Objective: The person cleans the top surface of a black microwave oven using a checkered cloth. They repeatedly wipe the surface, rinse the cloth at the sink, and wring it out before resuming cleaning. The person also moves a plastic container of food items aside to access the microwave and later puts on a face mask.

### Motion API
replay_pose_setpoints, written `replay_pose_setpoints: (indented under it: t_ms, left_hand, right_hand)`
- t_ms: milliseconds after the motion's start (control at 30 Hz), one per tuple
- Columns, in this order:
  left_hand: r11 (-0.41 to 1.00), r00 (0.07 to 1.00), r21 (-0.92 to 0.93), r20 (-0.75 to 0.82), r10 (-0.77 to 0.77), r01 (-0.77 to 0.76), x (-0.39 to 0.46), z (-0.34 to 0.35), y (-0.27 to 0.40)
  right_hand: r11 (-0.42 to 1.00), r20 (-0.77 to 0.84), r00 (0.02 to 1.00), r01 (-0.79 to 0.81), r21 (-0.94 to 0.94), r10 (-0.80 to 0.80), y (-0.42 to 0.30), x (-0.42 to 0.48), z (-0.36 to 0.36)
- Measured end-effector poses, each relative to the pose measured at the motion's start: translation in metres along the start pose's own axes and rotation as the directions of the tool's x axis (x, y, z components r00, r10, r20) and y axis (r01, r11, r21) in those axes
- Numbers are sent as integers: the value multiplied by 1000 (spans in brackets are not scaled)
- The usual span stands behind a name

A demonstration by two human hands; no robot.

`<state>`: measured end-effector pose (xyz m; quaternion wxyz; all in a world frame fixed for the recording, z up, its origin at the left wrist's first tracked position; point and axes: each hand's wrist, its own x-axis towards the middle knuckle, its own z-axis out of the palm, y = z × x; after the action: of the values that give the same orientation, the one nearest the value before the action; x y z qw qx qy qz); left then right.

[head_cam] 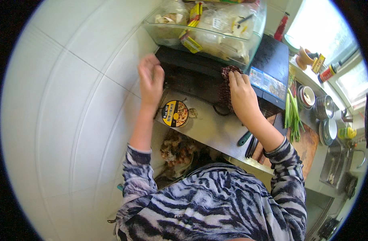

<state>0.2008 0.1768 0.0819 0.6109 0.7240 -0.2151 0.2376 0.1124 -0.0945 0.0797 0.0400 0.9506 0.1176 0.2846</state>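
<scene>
My right hand (243, 94) grips a dark red knitted cloth (225, 95) by the right end of a black, box-like surface (196, 79). My left hand (150, 81) is raised at that surface's left end, beside the tiled wall. Motion blurs it, but the thumb stands apart and nothing shows in the hand. Between my arms, a round tub with a printed black-and-yellow lid (175, 114) sits on the metal-looking counter (208, 128). Close to its right lies a small pale brown lump (193, 113) that I cannot identify.
Above the black surface is a clear bin (202, 30) of bagged food. Spring onions (292, 117) lie by a wooden cutting board (307, 138) on the right. A green-handled tool (244, 138) rests near the counter edge. Stacked bowls (306, 96) stand before the sink (333, 165).
</scene>
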Motion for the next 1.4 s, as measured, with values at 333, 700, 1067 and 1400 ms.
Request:
replay_pose_setpoints:
  t_ms: [333,700,1067,1400]
  left_hand:
    - [766,806,-271,76,-587,584,-204,17,9]
    - [754,817,-378,11,-576,537,-161,10,25]
    - [745,788,-327,-1,-615,581,-164,9,22]
    - [706,729,-289,-39,-684,647,-206,-29,11]
  right_hand:
    - [916,-129,987,140,376,-98,-31,61,23]
    - [919,-152,976,200,341,-156,-157,190,97]
    - [805,-91,947,311,505,-308,-97,138,54]
    - [836,-103,963,266,479,-248,-101,140,63]
